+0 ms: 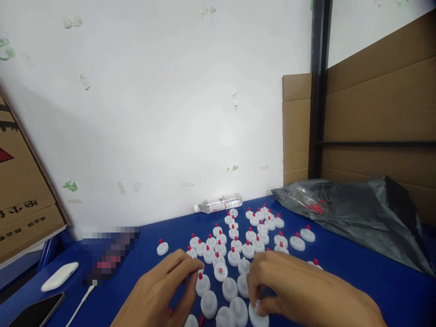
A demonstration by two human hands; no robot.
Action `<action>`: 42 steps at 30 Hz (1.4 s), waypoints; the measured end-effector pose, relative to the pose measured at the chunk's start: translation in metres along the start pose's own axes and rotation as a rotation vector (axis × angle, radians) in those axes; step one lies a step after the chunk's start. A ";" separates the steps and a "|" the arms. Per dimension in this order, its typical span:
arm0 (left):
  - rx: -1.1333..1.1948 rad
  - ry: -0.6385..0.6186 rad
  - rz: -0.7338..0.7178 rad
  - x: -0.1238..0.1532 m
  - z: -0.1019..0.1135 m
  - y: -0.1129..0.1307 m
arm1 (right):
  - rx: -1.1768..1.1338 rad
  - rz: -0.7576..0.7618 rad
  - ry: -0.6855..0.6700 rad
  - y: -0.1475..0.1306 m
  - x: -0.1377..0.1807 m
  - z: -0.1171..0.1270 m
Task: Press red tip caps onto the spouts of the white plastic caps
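Many white round plastic bottle caps with pointed nozzles (234,257) are spread over the blue table, most with small red tips. Bare nozzles show on several nearer ones, such as the white cap (209,303) between my hands. My right hand (272,281) reaches in from the right, thumb and fingers closed on the nozzle of a white cap (258,318) at the front edge of view. My left hand (170,281) hovers at the left of the group, fingers bent and thumb apart, beside a red-tipped cap (203,286). Nothing shows in its grasp.
A clear plastic bottle (220,204) lies against the white wall. At right is a dark plastic bag (361,218), with a clear bag of red pieces (315,206) on it. A white case (60,276), phone (37,312) and cable (81,305) lie left.
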State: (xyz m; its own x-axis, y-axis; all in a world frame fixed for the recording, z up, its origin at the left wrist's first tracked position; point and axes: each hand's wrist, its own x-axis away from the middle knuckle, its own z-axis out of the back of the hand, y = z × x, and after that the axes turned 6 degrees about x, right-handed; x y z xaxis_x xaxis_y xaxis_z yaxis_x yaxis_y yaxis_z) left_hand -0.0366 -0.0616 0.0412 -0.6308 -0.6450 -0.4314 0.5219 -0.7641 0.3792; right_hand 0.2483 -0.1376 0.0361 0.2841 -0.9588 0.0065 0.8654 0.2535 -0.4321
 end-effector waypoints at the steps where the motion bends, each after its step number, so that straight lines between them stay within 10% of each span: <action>1: 0.007 0.008 -0.008 -0.001 -0.001 0.000 | 0.004 0.030 0.039 0.001 0.002 0.003; 16: 0.010 0.290 -0.358 -0.007 -0.018 0.017 | -0.001 0.302 0.390 -0.019 -0.014 0.006; 42: -0.222 0.185 -0.384 -0.007 -0.029 0.002 | 0.189 0.256 0.375 -0.019 -0.018 -0.016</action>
State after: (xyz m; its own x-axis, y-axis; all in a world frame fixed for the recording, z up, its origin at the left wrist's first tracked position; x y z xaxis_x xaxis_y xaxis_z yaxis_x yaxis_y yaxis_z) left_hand -0.0141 -0.0586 0.0212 -0.7000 -0.2915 -0.6519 0.3933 -0.9193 -0.0113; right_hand 0.2205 -0.1270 0.0298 0.3598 -0.8337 -0.4188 0.8567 0.4731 -0.2057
